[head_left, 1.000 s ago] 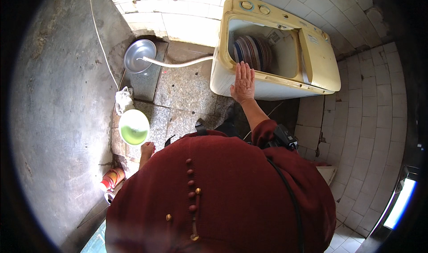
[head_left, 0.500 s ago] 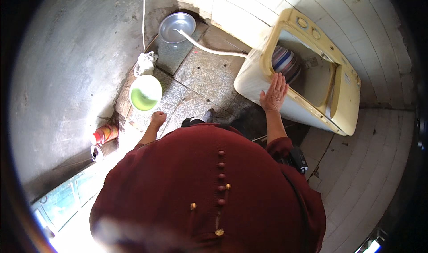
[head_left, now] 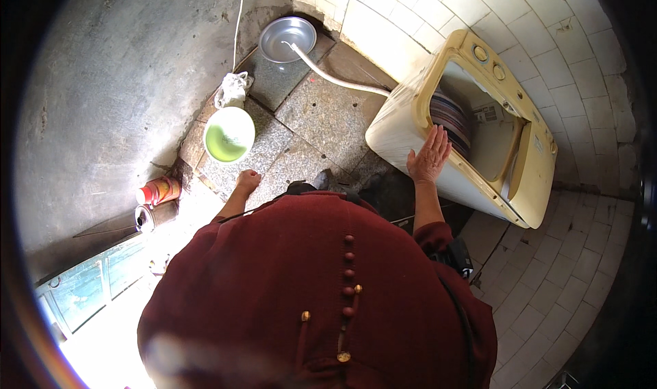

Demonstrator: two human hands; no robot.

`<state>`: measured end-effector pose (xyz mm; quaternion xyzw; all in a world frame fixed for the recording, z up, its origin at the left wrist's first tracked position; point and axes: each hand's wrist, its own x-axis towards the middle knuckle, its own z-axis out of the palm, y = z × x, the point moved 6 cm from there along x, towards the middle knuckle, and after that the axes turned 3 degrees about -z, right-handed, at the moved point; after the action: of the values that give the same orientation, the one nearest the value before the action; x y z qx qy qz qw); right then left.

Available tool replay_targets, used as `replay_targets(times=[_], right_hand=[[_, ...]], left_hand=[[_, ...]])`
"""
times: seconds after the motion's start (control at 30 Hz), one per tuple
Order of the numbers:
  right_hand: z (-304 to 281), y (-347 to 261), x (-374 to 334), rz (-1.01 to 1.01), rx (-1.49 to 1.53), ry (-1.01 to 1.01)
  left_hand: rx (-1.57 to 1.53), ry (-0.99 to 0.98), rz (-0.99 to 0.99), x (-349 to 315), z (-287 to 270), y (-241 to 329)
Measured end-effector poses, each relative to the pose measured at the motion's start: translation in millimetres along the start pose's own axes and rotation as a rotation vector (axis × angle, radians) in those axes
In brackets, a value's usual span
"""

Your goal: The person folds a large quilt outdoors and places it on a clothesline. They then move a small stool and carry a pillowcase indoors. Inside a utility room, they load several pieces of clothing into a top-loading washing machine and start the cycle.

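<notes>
My right hand [head_left: 431,155] lies flat, fingers stretched and together, at the near rim of a yellowed washing machine [head_left: 397,139]. It holds nothing. Inside the machine's open top sits striped cloth [head_left: 448,118] with a rounded outline, its stripes blue, grey and reddish; my fingertips overlap its near edge in the picture. My left hand [head_left: 248,179] hangs at the left in a loose fist, with nothing seen in it. Nearest to that hand is a light green basin [head_left: 229,135] on the floor, apart from it.
A pale hose [head_left: 335,82] runs from the machine into a metal basin [head_left: 287,40] by the back corner. Beside the green basin lies a crumpled white bag [head_left: 233,90]. A red container [head_left: 159,190] stands by the left wall. Stone slabs [head_left: 301,125] cover the floor.
The whole view has shifted slightly. The striped cloth shows a different stripe pattern than before. My right hand stays at the machine's rim, and my left hand remains closed.
</notes>
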<state>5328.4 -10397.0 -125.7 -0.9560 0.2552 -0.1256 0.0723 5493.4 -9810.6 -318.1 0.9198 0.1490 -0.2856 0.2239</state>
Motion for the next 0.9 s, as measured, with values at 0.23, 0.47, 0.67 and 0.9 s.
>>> replay_targets(times=[0.23,0.47,0.67,0.9], right_hand=[[2,-18,20,-0.133,0.073,0.073],[8,-16,35,-0.073,0.081,0.03],[2,-18,37,-0.054,0.083,0.016],[0,-20,34,-0.09,0.082,0.044]], left_hand=[[-0.018,0.023,-0.079,-22,-24,6],[-0.198,-0.069,-0.017,-41,-36,30],[-0.183,-0.065,0.021,-31,-45,37],[-0.153,-0.035,0.02,-22,-40,36]])
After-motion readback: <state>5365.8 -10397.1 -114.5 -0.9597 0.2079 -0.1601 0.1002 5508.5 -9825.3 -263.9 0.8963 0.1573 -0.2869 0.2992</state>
